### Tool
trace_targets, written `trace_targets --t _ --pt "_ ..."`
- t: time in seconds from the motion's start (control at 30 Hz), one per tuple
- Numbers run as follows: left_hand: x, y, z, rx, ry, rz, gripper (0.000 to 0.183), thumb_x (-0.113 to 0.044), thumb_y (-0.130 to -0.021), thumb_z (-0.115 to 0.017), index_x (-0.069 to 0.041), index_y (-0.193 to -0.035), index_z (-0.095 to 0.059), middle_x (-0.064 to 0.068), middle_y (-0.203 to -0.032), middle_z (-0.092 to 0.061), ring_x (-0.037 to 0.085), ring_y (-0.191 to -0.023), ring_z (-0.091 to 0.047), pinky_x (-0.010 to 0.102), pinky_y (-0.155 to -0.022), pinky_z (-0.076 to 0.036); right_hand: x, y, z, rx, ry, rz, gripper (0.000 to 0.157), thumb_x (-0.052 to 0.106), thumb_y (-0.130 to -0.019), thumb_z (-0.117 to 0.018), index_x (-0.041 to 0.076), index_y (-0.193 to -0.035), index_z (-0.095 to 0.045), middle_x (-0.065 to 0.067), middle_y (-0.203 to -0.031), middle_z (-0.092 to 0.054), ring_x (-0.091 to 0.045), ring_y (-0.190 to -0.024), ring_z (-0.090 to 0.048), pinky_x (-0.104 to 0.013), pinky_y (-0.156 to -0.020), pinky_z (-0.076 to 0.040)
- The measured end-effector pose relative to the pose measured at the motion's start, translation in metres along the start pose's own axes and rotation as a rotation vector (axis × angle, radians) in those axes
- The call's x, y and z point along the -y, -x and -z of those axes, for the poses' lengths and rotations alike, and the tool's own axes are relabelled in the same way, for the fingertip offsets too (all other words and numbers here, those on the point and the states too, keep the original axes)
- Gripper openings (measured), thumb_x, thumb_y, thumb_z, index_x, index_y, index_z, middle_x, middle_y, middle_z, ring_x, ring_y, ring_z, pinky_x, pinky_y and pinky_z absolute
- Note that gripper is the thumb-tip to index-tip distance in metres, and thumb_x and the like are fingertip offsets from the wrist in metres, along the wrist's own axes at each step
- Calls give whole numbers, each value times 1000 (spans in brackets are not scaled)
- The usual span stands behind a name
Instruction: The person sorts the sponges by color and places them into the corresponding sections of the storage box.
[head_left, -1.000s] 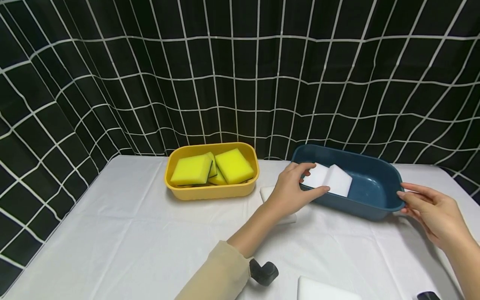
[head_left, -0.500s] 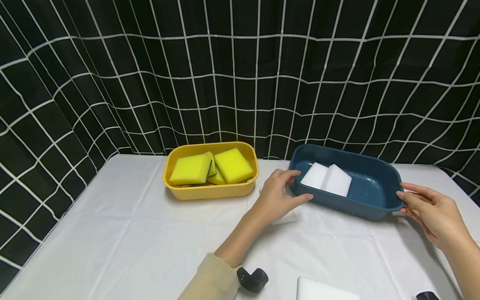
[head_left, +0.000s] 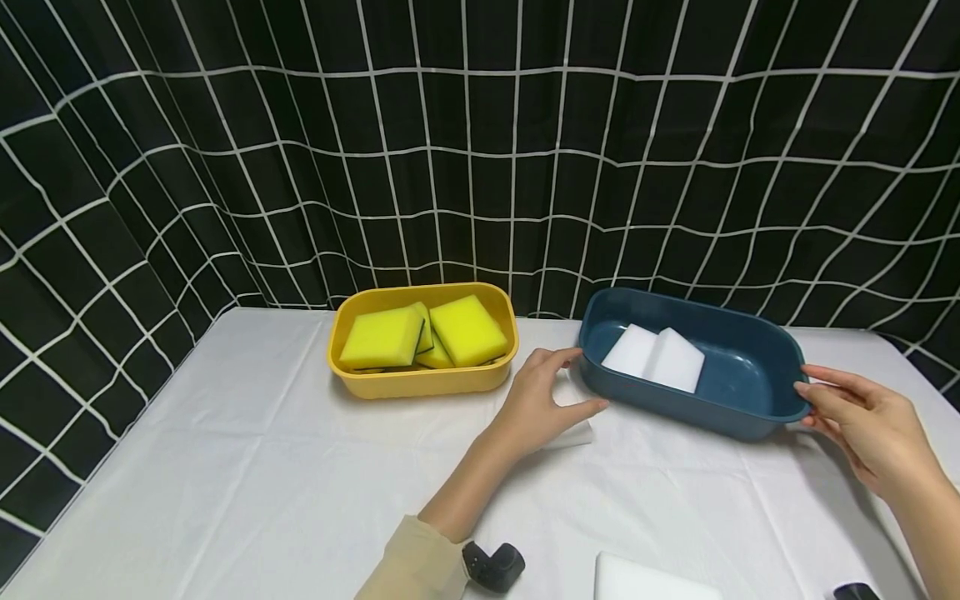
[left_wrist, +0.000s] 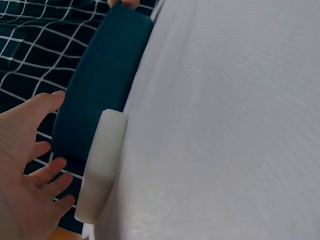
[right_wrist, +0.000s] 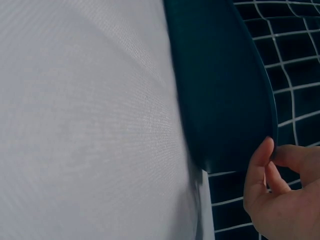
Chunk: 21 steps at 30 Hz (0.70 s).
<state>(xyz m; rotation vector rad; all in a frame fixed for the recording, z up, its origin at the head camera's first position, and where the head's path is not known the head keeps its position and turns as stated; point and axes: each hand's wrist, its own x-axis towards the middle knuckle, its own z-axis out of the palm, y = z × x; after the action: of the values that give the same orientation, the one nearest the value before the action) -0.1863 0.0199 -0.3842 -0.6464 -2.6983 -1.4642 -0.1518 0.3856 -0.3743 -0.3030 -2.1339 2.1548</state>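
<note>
My right hand (head_left: 873, 425) pinches the rim of a dark blue plastic bin (head_left: 750, 362) at its right end, thumb and fingers on either side of the rim in the right wrist view. Two white sponge blocks (head_left: 675, 362) lie in the bin's left part. My left hand (head_left: 534, 404), thumb and fingers spread apart and holding nothing, hovers left of the bin. Under it a third white sponge block (left_wrist: 102, 165) rests on the table, mostly hidden by the hand in the head view.
To the left stands a yellow bin (head_left: 420, 383) with several yellow sponges (head_left: 382, 337). Another white block (head_left: 652, 579) lies at the near edge of view. A white cloth (head_left: 225, 467) covers the table, and a black gridded curtain (head_left: 480, 150) hangs behind it.
My left hand has drawn back leftward out of the blue bin to over the white block on the table. The right hand stays on the rim.
</note>
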Motion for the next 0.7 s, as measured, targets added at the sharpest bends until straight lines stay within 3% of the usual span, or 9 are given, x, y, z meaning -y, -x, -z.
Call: trace_targets --t 0.5,0.7 --pt "12 5 2 -6 -61 30 76 -36 -89 -86 -8 -153 -55 14 -140 -57 24 -128 -55 36 -118 -45 -1 -2 -1 2 -1 3 36 2 -103 -65 36 -92 -73 9 -81 -68 -8 -62 -66 -18 -59 -59" --pt "15 6 2 30 -77 44 85 -37 -85 -90 -6 -154 -52 16 -146 -54 26 -135 -53 36 -121 -42 -1 -1 -2 4 -8 6 37 1 -103 -64 35 -92 -73 8 -80 -68 -7 -63 -67 -18 -59 -59"
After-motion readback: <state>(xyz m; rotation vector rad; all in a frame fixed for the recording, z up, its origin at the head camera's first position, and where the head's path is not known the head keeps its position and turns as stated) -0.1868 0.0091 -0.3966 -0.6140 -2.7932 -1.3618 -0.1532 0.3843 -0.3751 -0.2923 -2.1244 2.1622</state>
